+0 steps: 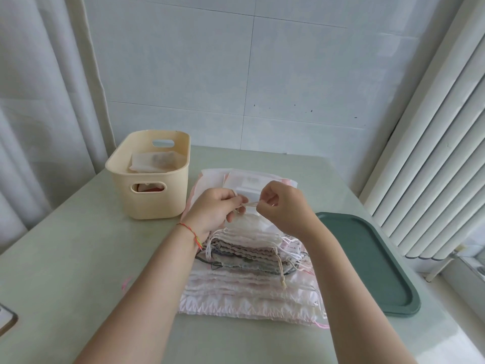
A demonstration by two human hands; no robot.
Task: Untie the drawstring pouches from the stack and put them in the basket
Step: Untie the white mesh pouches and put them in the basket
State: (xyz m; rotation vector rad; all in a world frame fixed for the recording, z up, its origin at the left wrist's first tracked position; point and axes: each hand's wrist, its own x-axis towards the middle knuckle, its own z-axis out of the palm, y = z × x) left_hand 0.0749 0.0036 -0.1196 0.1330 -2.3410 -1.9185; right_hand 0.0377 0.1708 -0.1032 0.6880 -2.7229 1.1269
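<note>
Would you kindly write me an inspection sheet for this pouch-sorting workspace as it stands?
Surface: pale green table, a small pink scrap lying on it.
Job's things: stack of drawstring pouches at centre; cream basket to its left, already holding pouches.
Clutter: dark green tray right of the stack; an unidentifiable object at the left edge.
Hands: left hand and right hand each pinch the cream drawstring over the stack.
Cables: nothing seen.
Surroundings: tiled wall behind, curtain on the left, white radiator on the right.
</note>
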